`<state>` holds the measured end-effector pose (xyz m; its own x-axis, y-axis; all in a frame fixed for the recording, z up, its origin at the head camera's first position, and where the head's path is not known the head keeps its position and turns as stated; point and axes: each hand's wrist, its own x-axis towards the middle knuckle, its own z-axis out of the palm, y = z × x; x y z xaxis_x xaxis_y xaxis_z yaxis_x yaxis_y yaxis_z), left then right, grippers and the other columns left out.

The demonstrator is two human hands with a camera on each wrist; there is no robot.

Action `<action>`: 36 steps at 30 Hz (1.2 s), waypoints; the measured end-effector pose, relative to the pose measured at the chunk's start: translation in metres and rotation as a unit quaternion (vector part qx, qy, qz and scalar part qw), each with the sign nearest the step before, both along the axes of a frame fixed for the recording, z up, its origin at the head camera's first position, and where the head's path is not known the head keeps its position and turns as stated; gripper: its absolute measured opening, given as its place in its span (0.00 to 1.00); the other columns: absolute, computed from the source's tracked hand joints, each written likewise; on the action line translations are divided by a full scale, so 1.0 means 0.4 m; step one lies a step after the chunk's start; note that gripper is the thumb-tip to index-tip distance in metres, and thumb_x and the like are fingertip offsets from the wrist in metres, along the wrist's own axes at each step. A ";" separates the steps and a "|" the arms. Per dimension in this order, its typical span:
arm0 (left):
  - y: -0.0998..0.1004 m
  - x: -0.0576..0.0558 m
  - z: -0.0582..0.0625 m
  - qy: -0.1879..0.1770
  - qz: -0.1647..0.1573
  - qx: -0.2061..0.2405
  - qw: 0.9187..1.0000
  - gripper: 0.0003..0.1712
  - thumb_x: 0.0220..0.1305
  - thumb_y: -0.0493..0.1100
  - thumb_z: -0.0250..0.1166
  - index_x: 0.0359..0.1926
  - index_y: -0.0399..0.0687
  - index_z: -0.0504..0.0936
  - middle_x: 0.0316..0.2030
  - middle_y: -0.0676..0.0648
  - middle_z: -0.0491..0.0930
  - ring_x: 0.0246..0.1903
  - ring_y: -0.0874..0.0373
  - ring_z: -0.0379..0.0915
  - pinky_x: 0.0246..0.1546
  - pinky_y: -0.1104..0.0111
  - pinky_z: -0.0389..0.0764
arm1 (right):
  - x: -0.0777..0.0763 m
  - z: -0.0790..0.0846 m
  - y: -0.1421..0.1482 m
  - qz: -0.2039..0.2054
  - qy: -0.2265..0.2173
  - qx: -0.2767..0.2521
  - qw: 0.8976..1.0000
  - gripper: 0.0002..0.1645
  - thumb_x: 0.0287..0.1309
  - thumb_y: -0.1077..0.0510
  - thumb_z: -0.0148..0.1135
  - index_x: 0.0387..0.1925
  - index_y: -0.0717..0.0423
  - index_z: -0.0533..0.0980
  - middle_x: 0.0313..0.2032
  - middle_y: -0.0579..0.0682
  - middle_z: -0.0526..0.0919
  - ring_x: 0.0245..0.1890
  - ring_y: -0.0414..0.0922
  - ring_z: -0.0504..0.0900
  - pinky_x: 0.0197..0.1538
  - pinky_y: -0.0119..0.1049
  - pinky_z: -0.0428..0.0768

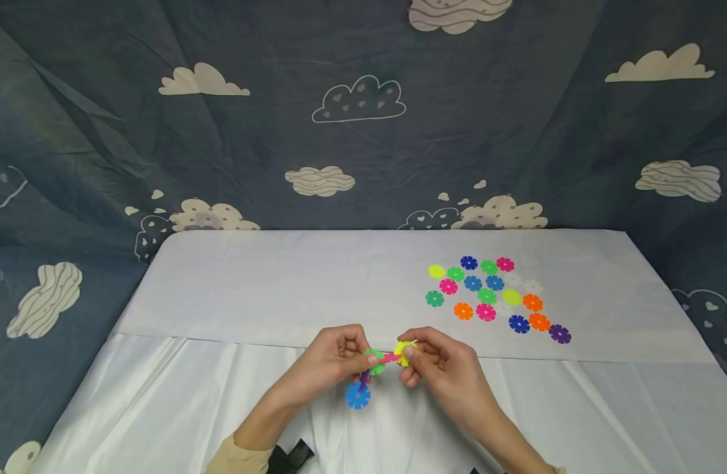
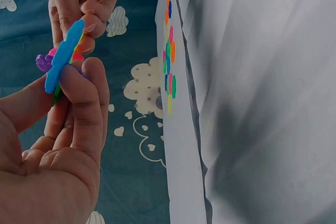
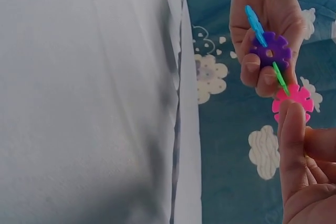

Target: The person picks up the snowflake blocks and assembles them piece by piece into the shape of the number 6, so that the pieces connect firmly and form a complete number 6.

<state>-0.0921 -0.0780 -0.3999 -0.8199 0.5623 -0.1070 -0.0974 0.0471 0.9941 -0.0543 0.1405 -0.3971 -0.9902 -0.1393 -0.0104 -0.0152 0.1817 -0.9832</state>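
Note:
A short chain of notched plastic discs hangs between the two hands above the table's front part. Blue (image 1: 357,395), purple (image 3: 271,52), green (image 1: 376,362) and pink (image 3: 294,102) discs are linked in that order, with a yellow disc (image 1: 404,353) at the right end. The left hand (image 1: 334,362) pinches the green disc between thumb and fingers. The right hand (image 1: 449,372) pinches the yellow disc, which meets the pink one. In the right wrist view the right fingers hide most of the yellow disc.
Loose discs in several colours lie spread on the white table (image 1: 280,283), back and right of the hands, among them an orange disc (image 1: 463,311) and a purple disc (image 1: 560,334). A dark cloth with clouds (image 1: 363,145) hangs behind the table.

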 end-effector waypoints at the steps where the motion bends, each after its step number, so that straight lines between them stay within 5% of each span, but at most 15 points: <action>1: 0.001 0.000 0.001 -0.001 0.002 0.001 1.000 0.11 0.64 0.36 0.66 0.30 0.34 0.73 0.24 0.36 0.80 0.21 0.57 0.73 0.25 0.71 0.75 | -0.001 -0.001 0.000 0.000 0.005 -0.001 1.000 0.11 0.63 0.68 0.62 0.47 0.57 0.79 0.31 0.60 0.83 0.24 0.51 0.84 0.33 0.41 0.84; 10: 0.005 -0.001 0.000 -0.014 0.008 0.004 1.000 0.07 0.66 0.37 0.64 0.37 0.37 0.74 0.26 0.42 0.81 0.24 0.56 0.74 0.28 0.70 0.77 | -0.016 -0.012 0.015 0.015 0.030 -0.015 0.999 0.12 0.68 0.58 0.61 0.50 0.52 0.80 0.28 0.56 0.83 0.25 0.51 0.83 0.33 0.42 0.84; 15: 0.010 0.000 -0.004 -0.024 0.009 0.009 1.000 0.09 0.66 0.37 0.65 0.40 0.36 0.74 0.25 0.46 0.78 0.22 0.56 0.73 0.30 0.68 0.79 | -0.022 -0.017 0.015 0.006 0.018 -0.003 1.000 0.15 0.67 0.61 0.61 0.54 0.51 0.77 0.33 0.61 0.80 0.26 0.51 0.82 0.35 0.40 0.84; 25: 0.037 0.004 -0.018 -0.066 0.000 0.041 0.997 0.15 0.68 0.38 0.62 0.48 0.32 0.69 0.30 0.45 0.78 0.24 0.56 0.77 0.30 0.64 0.83 | -0.020 -0.021 0.011 -0.011 0.011 0.005 1.000 0.16 0.60 0.63 0.68 0.50 0.55 0.77 0.31 0.58 0.81 0.25 0.55 0.82 0.34 0.40 0.84; 31: 0.037 0.010 -0.030 -0.098 0.003 0.066 0.993 0.15 0.69 0.39 0.61 0.52 0.35 0.71 0.42 0.34 0.79 0.29 0.55 0.78 0.32 0.63 0.83 | -0.015 -0.027 0.006 -0.022 0.020 0.011 0.999 0.17 0.57 0.62 0.71 0.47 0.56 0.77 0.33 0.53 0.83 0.27 0.57 0.83 0.35 0.40 0.85; 36: 0.046 0.018 -0.040 -0.120 0.001 0.086 0.989 0.15 0.70 0.41 0.61 0.51 0.35 0.74 0.39 0.36 0.80 0.28 0.57 0.77 0.29 0.65 0.83 | -0.012 -0.029 0.001 -0.031 0.023 0.044 0.998 0.14 0.56 0.63 0.71 0.44 0.52 0.80 0.33 0.49 0.83 0.29 0.53 0.84 0.36 0.37 0.84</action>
